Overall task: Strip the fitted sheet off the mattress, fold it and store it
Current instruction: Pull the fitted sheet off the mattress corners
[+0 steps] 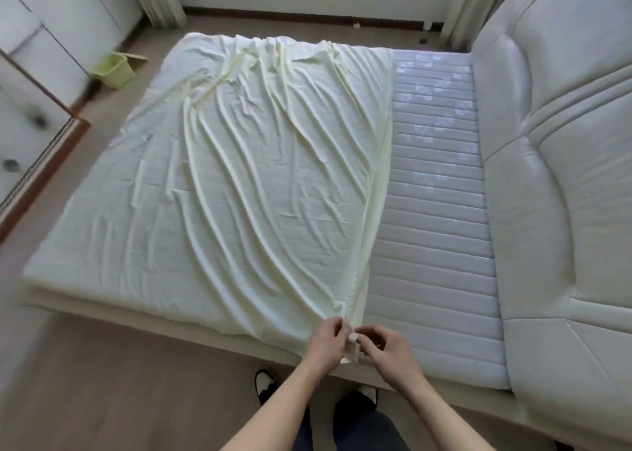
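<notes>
A pale yellow fitted sheet (219,177) lies wrinkled over the left and middle of the mattress, pulled back from the head end. A quilted white strip of bare mattress (441,211) shows on the right. At the near edge of the bed my left hand (326,343) and my right hand (384,348) meet on the sheet's near corner. Both pinch the gathered hem between fingers and thumb. Long folds run from that corner up to the far edge.
A padded white headboard (561,163) stands along the right. A light green bin (114,69) sits on the floor at the far left, near white cabinets (30,74). Brown floor runs along the near and left sides. My feet stand at the bed's near edge.
</notes>
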